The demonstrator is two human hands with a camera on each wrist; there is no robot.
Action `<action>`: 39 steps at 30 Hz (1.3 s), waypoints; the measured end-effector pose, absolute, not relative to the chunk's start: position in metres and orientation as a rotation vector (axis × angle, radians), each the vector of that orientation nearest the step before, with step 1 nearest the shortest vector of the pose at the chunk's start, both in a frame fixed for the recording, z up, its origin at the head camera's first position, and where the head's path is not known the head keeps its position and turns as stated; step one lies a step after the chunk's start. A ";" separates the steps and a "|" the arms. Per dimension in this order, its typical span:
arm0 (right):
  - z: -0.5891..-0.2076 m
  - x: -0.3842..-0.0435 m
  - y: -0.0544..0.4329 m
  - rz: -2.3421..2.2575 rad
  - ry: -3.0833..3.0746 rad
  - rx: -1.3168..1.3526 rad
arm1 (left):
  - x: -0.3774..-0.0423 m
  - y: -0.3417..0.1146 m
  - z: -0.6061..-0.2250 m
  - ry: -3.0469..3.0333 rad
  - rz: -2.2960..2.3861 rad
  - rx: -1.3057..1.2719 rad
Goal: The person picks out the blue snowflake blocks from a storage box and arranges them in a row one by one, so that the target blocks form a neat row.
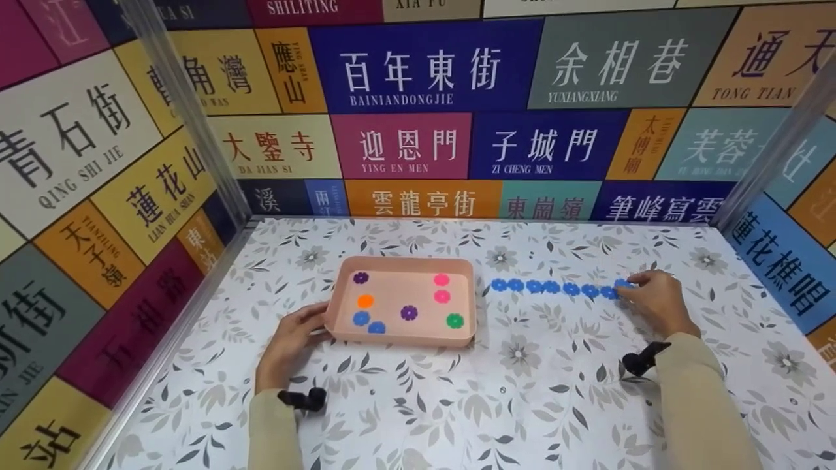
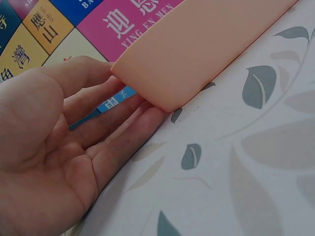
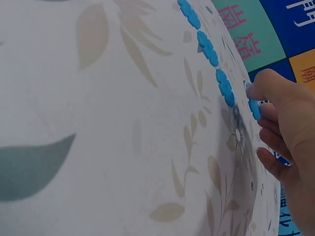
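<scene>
In the head view, my left hand (image 1: 292, 339) is at the left side of a pink tray (image 1: 405, 339). The left wrist view shows its extended fingers touching the end of the tray (image 2: 197, 54). To the right, my right hand (image 1: 658, 301) pinches a blue flower-shaped plastic piece (image 1: 622, 284) at the right end of a row of like blue pieces (image 1: 552, 287). Seen from the right wrist, the pinched piece (image 3: 253, 107) is held between thumb and fingers (image 3: 275, 88), just apart from the nearest blue piece (image 3: 225, 87).
Inside the tray lie purple (image 1: 409, 313), orange (image 1: 365, 301), pink (image 1: 442, 296), green (image 1: 455, 320) and blue (image 1: 361, 318) pieces. A white floral cloth (image 1: 431, 405) covers the table. Sign-patterned panels (image 1: 418, 72) stand at the back and sides.
</scene>
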State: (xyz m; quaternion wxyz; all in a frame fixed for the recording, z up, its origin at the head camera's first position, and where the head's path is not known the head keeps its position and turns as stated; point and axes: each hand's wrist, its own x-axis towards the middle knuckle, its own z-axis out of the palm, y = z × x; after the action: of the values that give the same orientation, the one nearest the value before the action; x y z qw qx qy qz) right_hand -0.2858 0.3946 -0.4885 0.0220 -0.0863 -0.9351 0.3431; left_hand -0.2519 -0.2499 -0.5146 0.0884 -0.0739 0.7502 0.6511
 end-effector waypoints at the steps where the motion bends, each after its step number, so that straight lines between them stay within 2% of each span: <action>1: -0.489 -0.285 0.396 1.058 -2.903 -0.265 | -0.252 -0.250 -0.514 2.236 1.938 -0.226; 25: -0.489 -0.280 0.396 1.137 -2.810 -0.251 | -0.252 -0.250 -0.512 2.210 1.896 -0.266; 33: -0.474 -0.299 0.353 1.167 -2.650 -0.144 | -0.255 -0.251 -0.513 2.251 1.891 -0.246; 39: -0.457 -0.306 0.301 1.276 -2.544 0.072 | -0.255 -0.249 -0.514 2.242 1.875 -0.288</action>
State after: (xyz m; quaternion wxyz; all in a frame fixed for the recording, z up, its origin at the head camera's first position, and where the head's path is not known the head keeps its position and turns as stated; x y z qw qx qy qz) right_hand -0.3058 0.3013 -0.4572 0.1469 0.0249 -0.8839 0.4433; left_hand -0.2548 -0.2494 -0.5135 0.1022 -0.0976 0.7594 0.6351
